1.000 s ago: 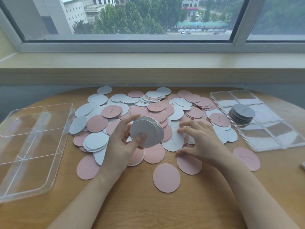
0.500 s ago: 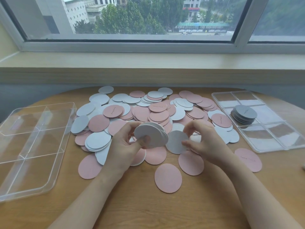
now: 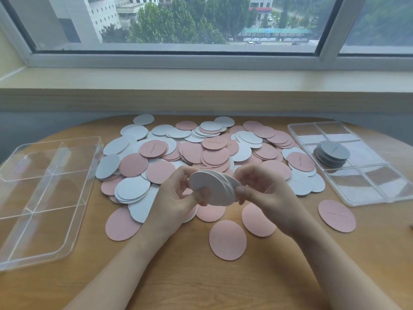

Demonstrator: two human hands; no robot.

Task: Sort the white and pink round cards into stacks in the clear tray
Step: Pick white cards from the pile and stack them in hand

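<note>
A wide pile of white and pink round cards (image 3: 196, 151) covers the middle of the wooden table. Just above its near edge, my left hand (image 3: 176, 198) grips a small stack of white cards (image 3: 212, 189) with the thumb on the front face. My right hand (image 3: 266, 193) pinches the right edge of that same stack. A clear divided tray (image 3: 371, 189) lies at the right, and one of its middle compartments holds a stack of white cards (image 3: 333, 153). Loose pink cards (image 3: 228, 239) lie near the table's front.
A second clear divided tray (image 3: 44, 198) sits at the left with nothing in it. One pink card (image 3: 336, 215) lies alone just in front of the right tray. A window sill (image 3: 201, 79) runs behind the round table.
My right hand lifted a white card off the pile and brought it left onto the stack held in my left hand. Both hands now hold that stack.
</note>
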